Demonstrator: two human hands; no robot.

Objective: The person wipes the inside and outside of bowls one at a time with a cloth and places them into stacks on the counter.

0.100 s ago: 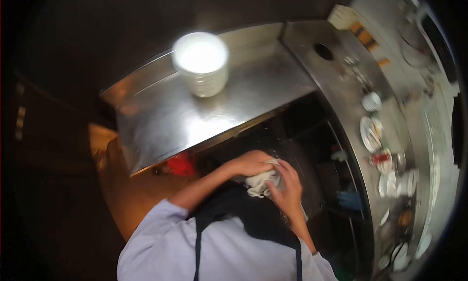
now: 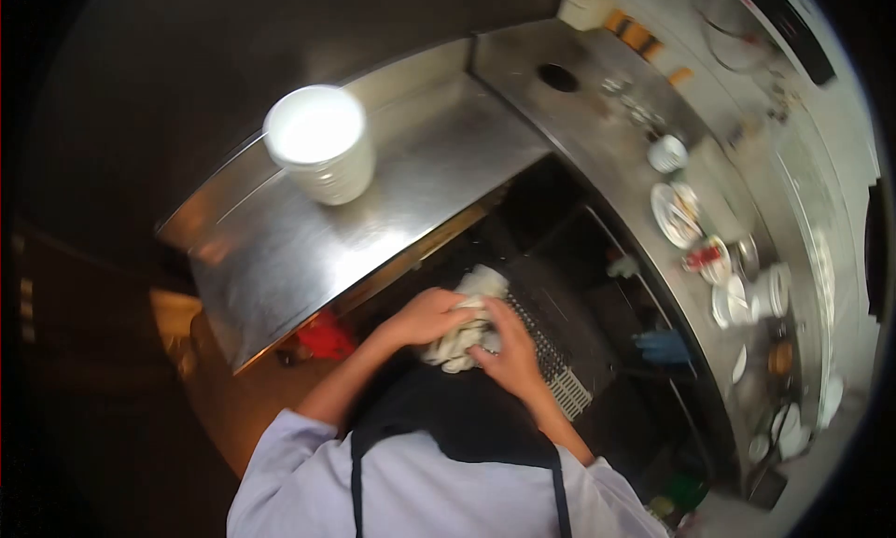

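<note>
Across the upper left, the steel counter [image 2: 439,155] sits further left in view than a moment ago — white tub [image 2: 331,174] still standing on it. Down in front of the black apron [image 2: 429,407], the pale cloth [image 2: 457,344] is bunched up, and now a chunk pokes out past the fingers. Left hand [image 2: 427,316] and right hand [image 2: 510,349] are both still grasping it, right thumb pressed in low — and the small slatted piece [image 2: 568,393] beside the right forearm shows way better now.

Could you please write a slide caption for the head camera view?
Left hand and right hand grip a crumpled pale cloth beside a steel counter bearing a white tub.
</note>
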